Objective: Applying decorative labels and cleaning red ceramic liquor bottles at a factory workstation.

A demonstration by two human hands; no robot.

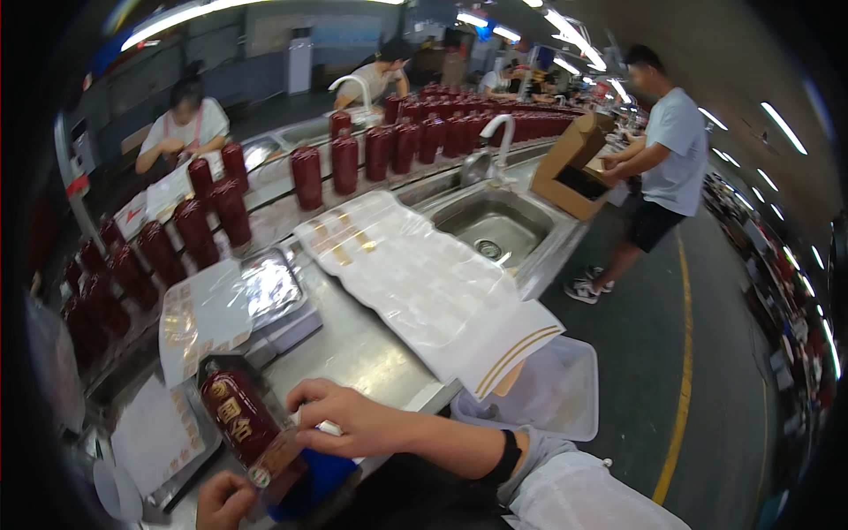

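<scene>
A dark red bottle (237, 413) with gold lettering lies tilted in front of me, its upper part over a black holder (231, 360). My right hand (349, 415) is beside it, fingers closed around a small white stick-like tool (329, 427) whose ends show. My left hand (223, 501) is curled near the bottle's lower end; whatever it may pinch cannot be made out. Blue cloth (322, 477) lies under the bottle, next to my right hand. Left of the bottle lies a white sheet with gold labels (159, 437), and beyond it another label sheet (205, 314).
Several dark red bottles (344, 163) stand in rows along the far side. A long white sheet (424, 283) covers part of the metal table (353, 353). Right of it are a sink (495, 225) and a clear plastic bin (556, 406). A person (667, 150) handles a cardboard box (574, 163).
</scene>
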